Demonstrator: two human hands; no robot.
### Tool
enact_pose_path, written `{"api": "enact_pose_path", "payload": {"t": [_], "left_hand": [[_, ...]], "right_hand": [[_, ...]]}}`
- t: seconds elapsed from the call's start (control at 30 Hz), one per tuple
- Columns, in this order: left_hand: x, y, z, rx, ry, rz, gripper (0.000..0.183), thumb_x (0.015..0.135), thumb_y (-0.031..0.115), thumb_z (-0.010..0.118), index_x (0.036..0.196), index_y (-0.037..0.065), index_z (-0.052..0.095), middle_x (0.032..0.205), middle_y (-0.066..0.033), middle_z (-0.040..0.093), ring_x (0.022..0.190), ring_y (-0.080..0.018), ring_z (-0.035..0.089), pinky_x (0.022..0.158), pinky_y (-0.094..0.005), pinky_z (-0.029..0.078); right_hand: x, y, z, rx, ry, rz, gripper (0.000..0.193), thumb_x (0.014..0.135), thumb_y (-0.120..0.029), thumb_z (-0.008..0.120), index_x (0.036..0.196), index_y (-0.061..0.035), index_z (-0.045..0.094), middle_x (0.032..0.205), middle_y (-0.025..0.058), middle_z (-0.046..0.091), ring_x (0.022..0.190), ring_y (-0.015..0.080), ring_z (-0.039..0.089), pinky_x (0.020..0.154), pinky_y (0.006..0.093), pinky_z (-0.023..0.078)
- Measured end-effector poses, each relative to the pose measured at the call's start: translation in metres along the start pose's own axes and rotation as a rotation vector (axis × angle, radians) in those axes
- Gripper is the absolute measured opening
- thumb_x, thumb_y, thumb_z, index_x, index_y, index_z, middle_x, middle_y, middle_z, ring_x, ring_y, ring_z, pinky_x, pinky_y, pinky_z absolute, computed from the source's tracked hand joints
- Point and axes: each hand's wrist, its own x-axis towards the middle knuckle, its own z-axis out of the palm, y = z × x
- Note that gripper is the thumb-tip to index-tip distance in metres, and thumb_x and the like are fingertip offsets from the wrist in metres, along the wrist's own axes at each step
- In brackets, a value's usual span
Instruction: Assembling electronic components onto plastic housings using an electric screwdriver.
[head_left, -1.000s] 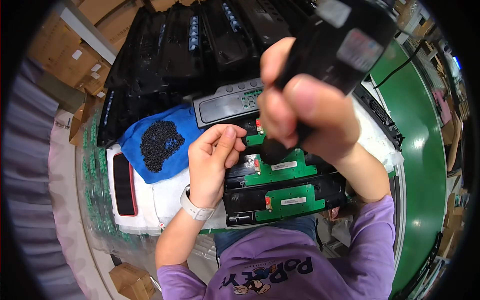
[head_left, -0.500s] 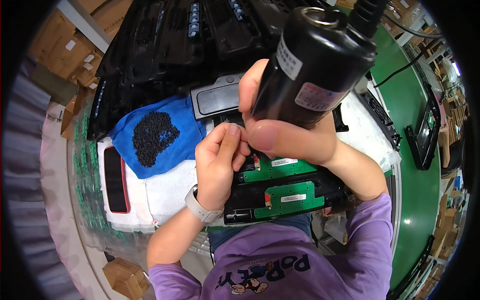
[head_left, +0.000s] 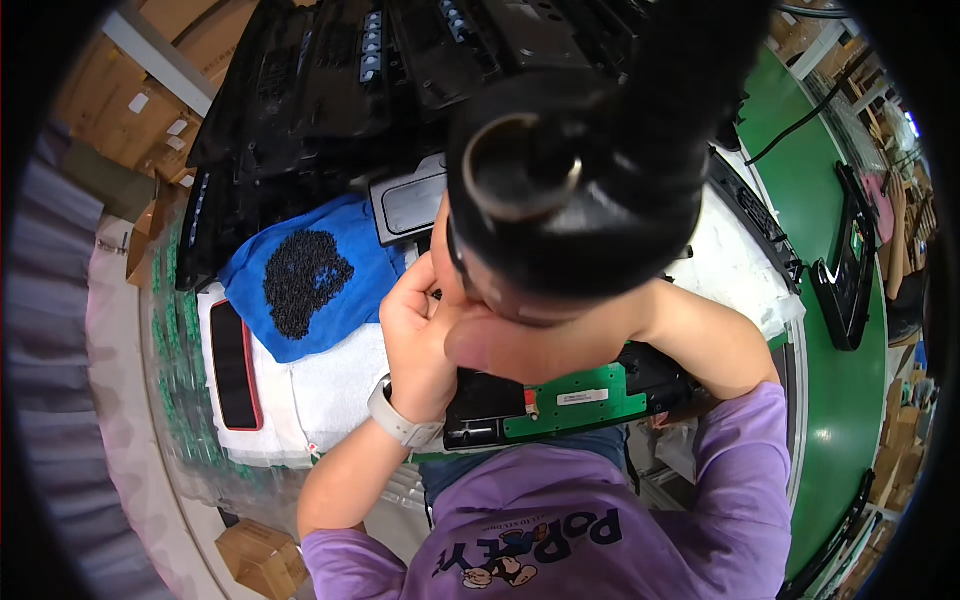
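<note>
My right hand (head_left: 550, 340) is wrapped round a black electric screwdriver (head_left: 580, 225), whose cable end rises toward the camera. Its tip is hidden beneath. Close against it, my left hand (head_left: 415, 340) has its fingers curled in a pinch; what they hold is hidden behind the right hand. Under both hands lies a black plastic housing (head_left: 475, 432) with a green circuit board (head_left: 535, 425) that bears a white label. To the left, a heap of small black screws (head_left: 300, 285) rests on a blue cloth (head_left: 375, 300).
A red-edged phone (head_left: 235, 370) lies on the white padding (head_left: 340, 395) at left. Black plastic panels (head_left: 330, 110) are piled at the far side, near a grey-black rectangular part (head_left: 408, 208). On the right, a green table (head_left: 840, 410) carries another black frame (head_left: 845, 275).
The screwdriver has tilted more upright and moved left and nearer the camera. My right hand has shifted left over the left hand's fingers, covering the farther circuit board.
</note>
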Motion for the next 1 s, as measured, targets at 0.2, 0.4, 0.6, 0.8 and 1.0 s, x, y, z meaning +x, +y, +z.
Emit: {"api": "enact_pose_path", "payload": {"t": [0.2,0.4,0.6,0.8,1.0], "left_hand": [[0.012,0.000,-0.009,0.007,-0.091,-0.172,0.021,0.092,0.017,0.051,0.088,-0.002,0.058,0.069,-0.0038,0.056,0.050,-0.0035,0.038,0.046,-0.0165,0.029],[0.012,0.011,-0.010,0.086,-0.184,-0.224,0.016,0.089,0.014,0.055,0.091,-0.002,0.058,0.075,-0.0065,0.060,0.052,-0.0038,0.041,0.049,-0.0155,0.033],[0.015,0.010,-0.015,0.063,-0.247,-0.235,0.014,0.086,0.009,0.059,0.094,-0.003,0.057,0.078,-0.0093,0.062,0.053,-0.0041,0.043,0.051,-0.0155,0.035],[0.016,0.011,-0.017,0.114,-0.339,-0.269,0.013,0.084,0.007,0.061,0.092,-0.003,0.059,0.079,-0.0096,0.063,0.054,-0.0040,0.046,0.050,-0.0157,0.037],[0.010,0.015,-0.010,0.183,-0.285,-0.265,0.011,0.085,0.005,0.057,0.093,-0.003,0.058,0.081,-0.0088,0.063,0.057,-0.0046,0.048,0.052,-0.0162,0.038]], "right_hand": [[0.001,-0.016,-0.023,0.319,0.038,0.111,0.028,0.074,-0.011,0.067,0.094,-0.0039,0.048,0.062,0.0004,0.051,0.049,0.0083,0.048,0.045,0.0217,0.037],[0.007,-0.030,-0.043,0.484,0.063,-0.104,0.043,0.087,-0.046,0.047,0.104,-0.0061,0.045,0.060,-0.0035,0.044,0.044,0.0081,0.041,0.052,0.0262,0.038],[0.007,-0.037,-0.042,0.468,0.141,-0.077,0.042,0.088,-0.045,0.045,0.103,-0.0059,0.046,0.061,-0.0034,0.044,0.045,0.0079,0.041,0.054,0.0265,0.038],[0.005,-0.048,-0.037,0.442,0.211,-0.052,0.041,0.089,-0.044,0.043,0.103,-0.0057,0.047,0.061,-0.0033,0.045,0.046,0.0077,0.041,0.056,0.0268,0.039],[-0.006,-0.037,-0.054,0.543,0.260,-0.032,0.037,0.091,-0.038,0.040,0.102,-0.0037,0.048,0.060,-0.0027,0.043,0.046,0.0075,0.040,0.055,0.0264,0.038]]}}
